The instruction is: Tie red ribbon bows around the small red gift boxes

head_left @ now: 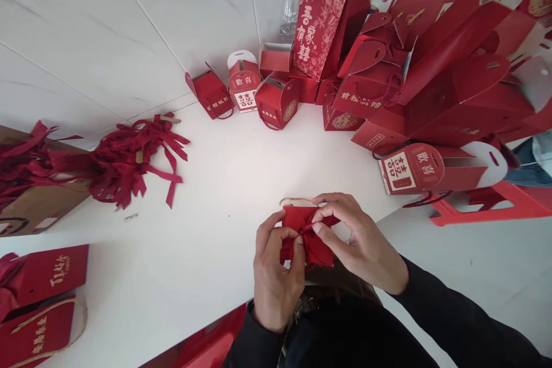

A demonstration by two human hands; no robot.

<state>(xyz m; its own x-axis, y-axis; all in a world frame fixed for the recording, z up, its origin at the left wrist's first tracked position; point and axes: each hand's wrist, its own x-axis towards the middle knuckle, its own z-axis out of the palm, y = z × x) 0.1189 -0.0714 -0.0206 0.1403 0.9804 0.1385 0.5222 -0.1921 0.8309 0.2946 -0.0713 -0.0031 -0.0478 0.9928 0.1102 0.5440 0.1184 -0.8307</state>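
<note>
A small red gift box (319,254) sits at the table's front edge, close to my body, with a tan cord (297,201) along its far side. Across its top runs a red ribbon (307,229), gathered at the middle. My left hand (280,267) pinches the ribbon at that gathered spot, its other fingers resting on the box's left side. With thumb and forefinger, my right hand (351,236) grips the ribbon just to the right. The box's underside and part of the ribbon are hidden by my fingers.
Several red gift boxes (278,100) line the wall, and a large pile (457,92) fills the right. A bundle of red ribbons (125,161) spills from a cardboard box (60,207) at left. More boxes (69,267) stand front left. A plastic bottle (290,8) stands behind.
</note>
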